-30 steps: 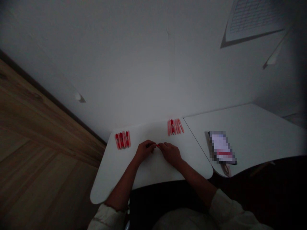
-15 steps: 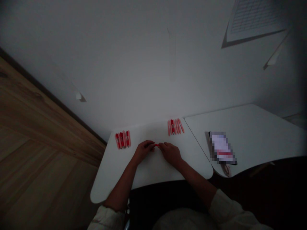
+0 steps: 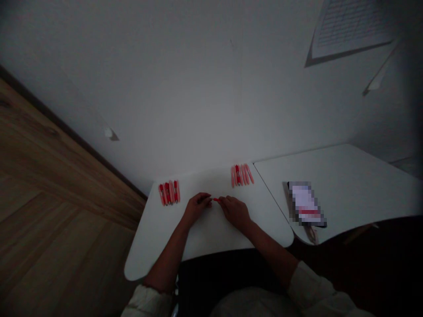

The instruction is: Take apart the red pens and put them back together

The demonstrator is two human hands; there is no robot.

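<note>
Red slim piece (image 3: pixel 216 200) sits between the curled left hand (image 3: pixel 198 207) and curled right hand (image 3: pixel 234 210); whether either pinches it, I cannot tell.

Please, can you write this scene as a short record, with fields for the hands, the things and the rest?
Left hand: beside the small red piece, contact unclear.
Right hand: seems to hold the piece's end.
Things: left row of red-pink sticks, right row of red-pink sticks, both on the white table.
Rest: blurred packet on a second white table; wooden floor.
</note>
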